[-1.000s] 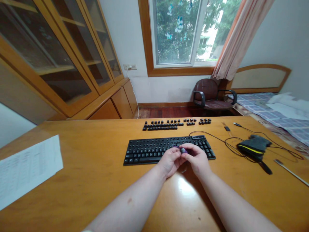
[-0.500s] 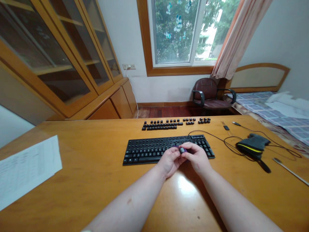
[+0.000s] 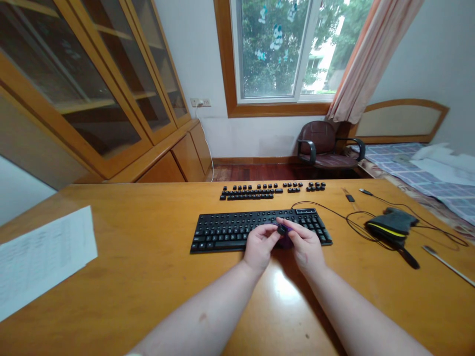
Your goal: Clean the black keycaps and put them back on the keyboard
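Over the right half of a black keyboard (image 3: pixel 222 230), my left hand (image 3: pixel 260 247) and my right hand (image 3: pixel 307 247) meet with fingers pinched together. Between their fingertips is a small black keycap (image 3: pixel 282 229). A piece of purple cloth (image 3: pixel 285 241) shows under and behind the keycap, bunched against my right fingers. The lower rows of the keyboard carry keycaps, while the upper rows show small bare key stems. My hands cover part of its right side.
Rows of loose keycaps (image 3: pixel 247 197) lie beyond the keyboard. To the right are a coiled cable (image 3: pixel 356 222), a dark grey cloth item with a yellow stripe (image 3: pixel 391 225), a small black piece (image 3: pixel 350 198) and a thin brush (image 3: pixel 447 264). Paper sheets (image 3: pixel 48 257) lie left.
The keycap has turned between my fingers, its lighter face now out of sight. More purple cloth shows below it. The whole view has shifted slightly.
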A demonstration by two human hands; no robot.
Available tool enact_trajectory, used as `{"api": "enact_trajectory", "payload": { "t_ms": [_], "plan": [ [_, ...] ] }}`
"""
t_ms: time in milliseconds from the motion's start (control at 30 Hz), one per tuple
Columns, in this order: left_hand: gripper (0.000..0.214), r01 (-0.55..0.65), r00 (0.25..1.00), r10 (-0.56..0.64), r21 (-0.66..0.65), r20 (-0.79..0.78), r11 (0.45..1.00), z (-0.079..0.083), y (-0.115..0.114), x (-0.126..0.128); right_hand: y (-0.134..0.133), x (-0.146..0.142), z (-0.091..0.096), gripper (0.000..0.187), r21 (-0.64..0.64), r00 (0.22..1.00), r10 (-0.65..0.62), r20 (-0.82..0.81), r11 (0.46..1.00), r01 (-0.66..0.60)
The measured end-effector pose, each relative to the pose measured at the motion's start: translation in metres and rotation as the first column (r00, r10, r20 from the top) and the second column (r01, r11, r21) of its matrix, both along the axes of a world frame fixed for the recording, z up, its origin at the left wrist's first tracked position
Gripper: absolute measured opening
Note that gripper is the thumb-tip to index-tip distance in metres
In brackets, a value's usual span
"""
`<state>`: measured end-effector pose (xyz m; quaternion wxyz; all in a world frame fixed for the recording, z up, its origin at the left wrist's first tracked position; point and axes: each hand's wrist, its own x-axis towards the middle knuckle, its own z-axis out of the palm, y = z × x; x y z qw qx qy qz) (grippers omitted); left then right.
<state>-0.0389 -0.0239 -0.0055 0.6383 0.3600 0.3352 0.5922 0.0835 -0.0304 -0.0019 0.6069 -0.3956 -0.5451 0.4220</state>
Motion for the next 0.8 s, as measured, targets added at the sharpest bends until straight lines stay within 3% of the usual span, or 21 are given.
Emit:
{"api": "enact_trajectory", "payload": {
  "t_ms": [133, 300, 433, 700, 800],
  "plan": [
    [0.012, -0.066, 0.993, 0.074, 0.084, -0.094, 0.994, 0.007, -0.004, -0.001, -0.003, -0.004, 0.000, 0.024, 0.040, 0.997, 0.029, 0.067, 0.999, -0.032],
    [0.011, -0.076, 0.988, 0.086, 0.081, -0.129, 0.994, 0.010, -0.006, 0.000, -0.004, -0.008, 0.000, 0.051, -0.150, 0.996, 0.038, -0.077, 0.987, -0.050],
    [0.009, -0.043, 0.987, 0.053, 0.065, -0.153, 0.997, 0.006, -0.003, -0.002, -0.002, -0.009, 0.005, 0.048, -0.179, 0.988, 0.081, -0.131, 0.978, -0.104],
    [0.021, 0.037, 0.999, -0.038, -0.040, -0.019, 0.999, -0.003, 0.000, 0.001, -0.001, -0.008, 0.009, 0.061, -0.228, 0.992, 0.070, -0.108, 0.969, -0.093],
    [0.022, 0.065, 0.997, -0.062, -0.065, 0.040, 0.996, -0.003, 0.000, 0.002, 0.000, -0.007, 0.005, 0.056, -0.226, 0.992, 0.071, -0.104, 0.970, -0.093]
  ]
}}
